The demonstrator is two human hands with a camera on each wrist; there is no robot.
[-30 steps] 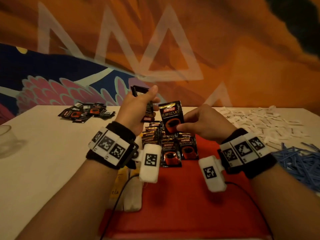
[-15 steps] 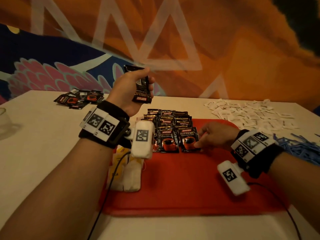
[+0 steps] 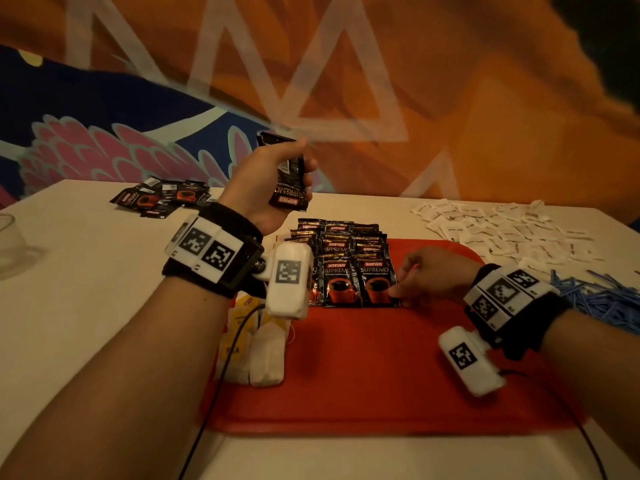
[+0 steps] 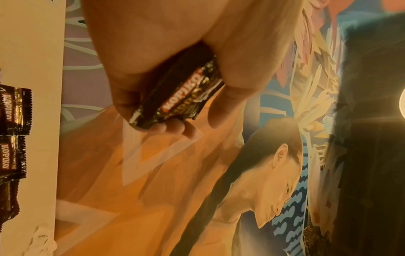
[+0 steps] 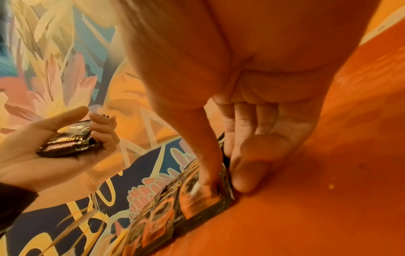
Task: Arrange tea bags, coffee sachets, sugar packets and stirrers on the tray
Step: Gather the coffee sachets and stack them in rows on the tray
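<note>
A red tray (image 3: 381, 375) holds rows of black coffee sachets (image 3: 341, 251) at its far side. My right hand (image 3: 398, 291) is low on the tray, thumb and fingers pinching the corner of the front right coffee sachet (image 3: 375, 282), which lies flat in the front row; the right wrist view shows the thumb (image 5: 210, 178) on top of that sachet (image 5: 203, 201). My left hand (image 3: 298, 168) is raised above the rows and grips a small stack of coffee sachets (image 4: 181, 93). Tea bags (image 3: 252, 341) lie on the tray's left edge.
Loose coffee sachets (image 3: 162, 197) lie on the white table at the far left. White sugar packets (image 3: 502, 230) are spread at the far right, with blue stirrers (image 3: 606, 299) piled nearer. A glass (image 3: 10, 244) stands at the left edge.
My right hand brought a coffee sachet down from the air onto the tray's front row and stays at its corner. The left hand stayed raised with its stack.
</note>
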